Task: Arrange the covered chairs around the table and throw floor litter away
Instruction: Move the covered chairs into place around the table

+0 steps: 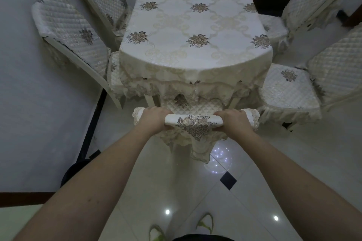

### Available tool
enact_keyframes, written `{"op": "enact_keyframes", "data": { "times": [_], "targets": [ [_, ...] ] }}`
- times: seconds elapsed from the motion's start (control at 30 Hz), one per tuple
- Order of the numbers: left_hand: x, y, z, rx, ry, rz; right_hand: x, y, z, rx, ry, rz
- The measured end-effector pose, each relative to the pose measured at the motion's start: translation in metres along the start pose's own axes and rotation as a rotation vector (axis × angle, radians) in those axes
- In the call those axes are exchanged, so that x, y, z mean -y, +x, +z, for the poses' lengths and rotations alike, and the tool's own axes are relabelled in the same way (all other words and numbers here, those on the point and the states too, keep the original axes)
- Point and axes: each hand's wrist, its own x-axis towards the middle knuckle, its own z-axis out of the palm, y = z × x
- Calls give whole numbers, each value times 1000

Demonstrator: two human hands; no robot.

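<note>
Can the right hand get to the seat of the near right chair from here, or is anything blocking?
Probably yes. The right hand grips the near chair's top rail; the near right chair's seat lies just beyond it, uncovered, nothing between.

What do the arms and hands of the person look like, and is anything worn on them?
Both forearms are bare up to the frame edge: no sleeves show. The left hand and right hand wear no gloves; no watch, bracelet or ring is visible.
</note>
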Motion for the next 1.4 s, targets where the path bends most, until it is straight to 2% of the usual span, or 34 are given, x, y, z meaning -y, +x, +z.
{"op": "enact_keyframes", "data": {
  "times": [0.43,0.6,0.8,1.07,1.2,1.4],
  "targets": [
    [1,11,0,-18,17,-80,-6,15,4,7,10,13],
    [-2,7,3,-28,-7,-174,-6,15,3,19,-5,5],
    [-9,-7,8,-83,-204,-259,-5,13,-2,48,1,-10],
    [-11,-47,-7,12,-318,-244,2,9,-16,125,-18,3],
    [-16,-70,-25,-39,-236,-304,7,2,-20,168,20,46],
    [-6,-113,-32,-144,-149,-307,31,-14,-24,133,67,80]
  ]
}}
